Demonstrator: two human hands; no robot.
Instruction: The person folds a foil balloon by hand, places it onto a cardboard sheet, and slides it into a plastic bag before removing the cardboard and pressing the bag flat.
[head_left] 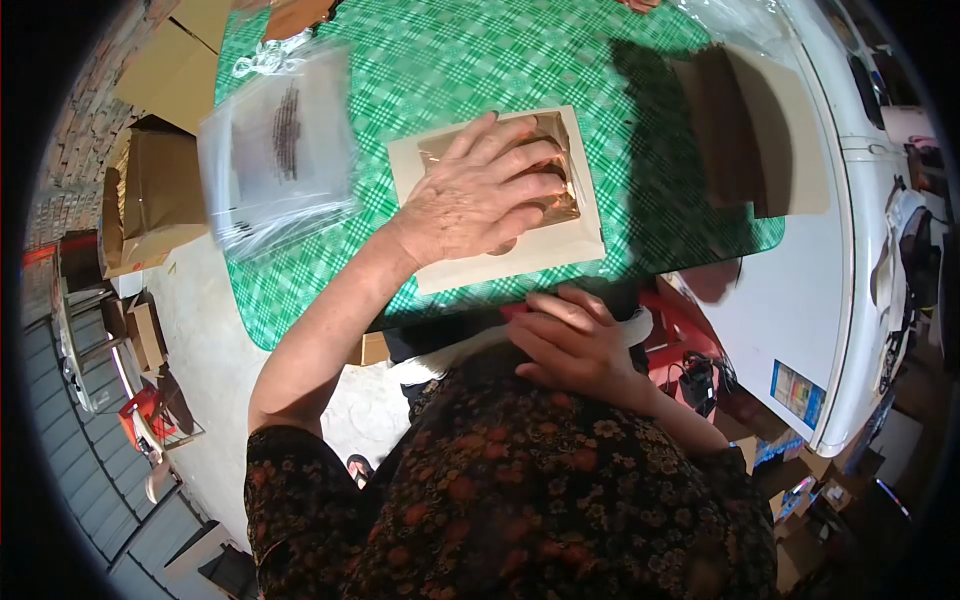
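A: Beige flat cardboard box with a clear film window [560, 245] is seen lying on the green checked tablecloth [470, 60], near the table's front edge.

B: Left hand [480, 195]?

A: Laid flat on the window, fingers spread wide and pressed down. Nothing is gripped. Most of the window is covered by it, so the contents can't be made out.

B: Right hand [575, 345]?

A: Held below the table edge against the floral dress [520, 490], fingers loosely curled. Whether anything is held cannot be told.

B: Surroundings?

A: A clear plastic bag with dark print [275, 150] is placed just left of the box, overhanging the table's left side. Folded brown cardboard pieces [745, 125] are stacked to the right, well apart. A white appliance [840, 230] is seen beside the table on the right. More brown cartons [165, 190] are piled on the floor at left.
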